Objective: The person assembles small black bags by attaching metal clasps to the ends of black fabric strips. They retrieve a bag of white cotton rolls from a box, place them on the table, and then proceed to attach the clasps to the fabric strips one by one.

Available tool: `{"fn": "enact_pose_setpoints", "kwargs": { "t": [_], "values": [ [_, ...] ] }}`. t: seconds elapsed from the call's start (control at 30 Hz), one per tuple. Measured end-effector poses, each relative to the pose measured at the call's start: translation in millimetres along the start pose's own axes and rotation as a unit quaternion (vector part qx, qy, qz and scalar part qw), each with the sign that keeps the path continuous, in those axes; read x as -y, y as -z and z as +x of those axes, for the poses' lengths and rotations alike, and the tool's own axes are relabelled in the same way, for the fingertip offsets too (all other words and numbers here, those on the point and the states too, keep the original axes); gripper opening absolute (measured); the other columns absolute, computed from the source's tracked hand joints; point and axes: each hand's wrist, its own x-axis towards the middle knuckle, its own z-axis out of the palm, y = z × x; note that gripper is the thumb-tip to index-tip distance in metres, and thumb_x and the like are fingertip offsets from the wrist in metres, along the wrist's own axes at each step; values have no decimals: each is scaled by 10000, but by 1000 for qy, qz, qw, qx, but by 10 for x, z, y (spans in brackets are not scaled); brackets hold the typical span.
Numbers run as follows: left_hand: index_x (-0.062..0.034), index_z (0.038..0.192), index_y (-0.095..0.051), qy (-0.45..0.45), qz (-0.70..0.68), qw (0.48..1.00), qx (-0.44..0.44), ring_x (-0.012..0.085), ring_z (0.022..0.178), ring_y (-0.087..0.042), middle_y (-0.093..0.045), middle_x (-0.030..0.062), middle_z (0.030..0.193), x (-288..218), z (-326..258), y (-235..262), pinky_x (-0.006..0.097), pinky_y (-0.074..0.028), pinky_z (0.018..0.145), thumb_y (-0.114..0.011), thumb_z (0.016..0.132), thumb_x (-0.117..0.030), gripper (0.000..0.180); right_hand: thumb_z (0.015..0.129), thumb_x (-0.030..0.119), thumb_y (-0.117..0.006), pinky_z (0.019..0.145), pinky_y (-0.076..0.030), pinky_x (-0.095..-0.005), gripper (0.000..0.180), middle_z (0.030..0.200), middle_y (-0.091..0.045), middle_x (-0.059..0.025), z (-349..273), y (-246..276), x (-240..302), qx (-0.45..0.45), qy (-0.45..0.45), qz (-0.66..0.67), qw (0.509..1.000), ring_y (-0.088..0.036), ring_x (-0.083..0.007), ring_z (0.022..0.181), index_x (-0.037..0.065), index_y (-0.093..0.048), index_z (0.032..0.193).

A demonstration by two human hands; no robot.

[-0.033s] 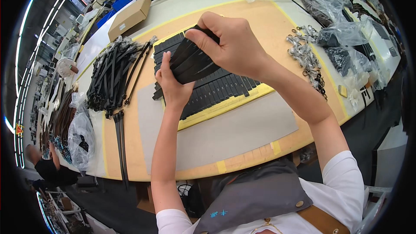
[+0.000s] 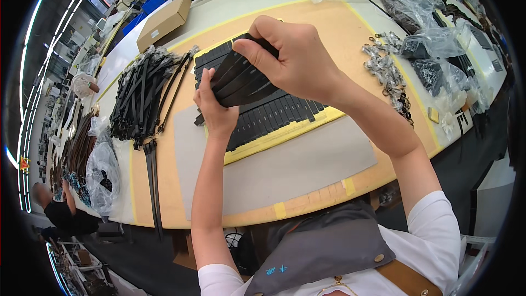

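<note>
A bundle of black straps (image 2: 241, 79), fanned out and bent, is held between my two hands above the table. My right hand (image 2: 293, 55) grips its upper end, thumb pressed on the near face. My left hand (image 2: 215, 107) is closed round the lower left end of the same bundle, its fingers partly hidden behind it. Beneath them, a row of flat black strips (image 2: 276, 116) lies side by side on a yellow-edged board (image 2: 285, 137). The bundle and my right hand cover part of that row.
Left of the board lies a heap of black straps (image 2: 139, 93), with two long straps (image 2: 152, 186) hanging over the front edge. Metal clasps (image 2: 383, 63) and plastic bags (image 2: 438, 44) lie to the right. A cardboard box (image 2: 163, 23) stands at the back left. Another person (image 2: 68, 208) sits far left.
My left hand has shifted slightly left, and the straps are spread a little wider between my hands. My right hand has barely moved.
</note>
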Motion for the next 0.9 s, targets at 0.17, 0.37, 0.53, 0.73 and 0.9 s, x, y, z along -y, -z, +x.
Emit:
{"fn": "enact_pose_setpoints", "kwargs": {
  "t": [0.17,0.37,0.53,0.73,0.9],
  "values": [
    [-48,1423,-587,-65,14,996,-53,278,1068,-574,-709,77,1094,-5,20,392,393,-442,989,-752,752,121,711,1004,227,-741,573,-488,-292,245,683,-637,-94,-320,360,53,-50,-80,36,995,-569,-116,585,7,-679,917],
    [-30,1435,-568,-149,122,958,211,269,1105,-659,-670,110,1250,-576,-400,1066,444,-438,997,-732,645,116,821,1083,279,-645,608,-371,-225,317,751,-553,83,-1546,656,-430,-37,-431,192,881,-441,-7,693,54,-638,860],
    [-37,1496,-528,-58,13,882,467,318,1538,-392,-467,163,1618,-965,-1079,1058,527,-280,1223,-878,803,-389,852,1060,282,-666,613,-436,-292,333,720,-598,4,-2454,645,-500,66,-488,60,868,-517,-60,701,-12,-660,904],
    [-82,1566,-487,-63,43,856,512,312,1575,-330,-413,97,1679,-1115,-1202,993,520,-237,1262,-687,972,-411,708,1045,354,-660,648,-484,-384,410,717,-656,-143,-2276,818,-385,202,-488,-62,847,-619,-228,663,-40,-688,936],
    [-117,1569,-500,-89,54,845,525,306,1572,-329,-425,65,1675,-1084,-1161,957,502,-225,1272,-656,980,-409,676,1047,292,-664,629,-485,-353,310,734,-674,-103,-2248,1003,-327,225,-481,-145,835,-623,-175,665,-15,-690,1070]
  ]
}}
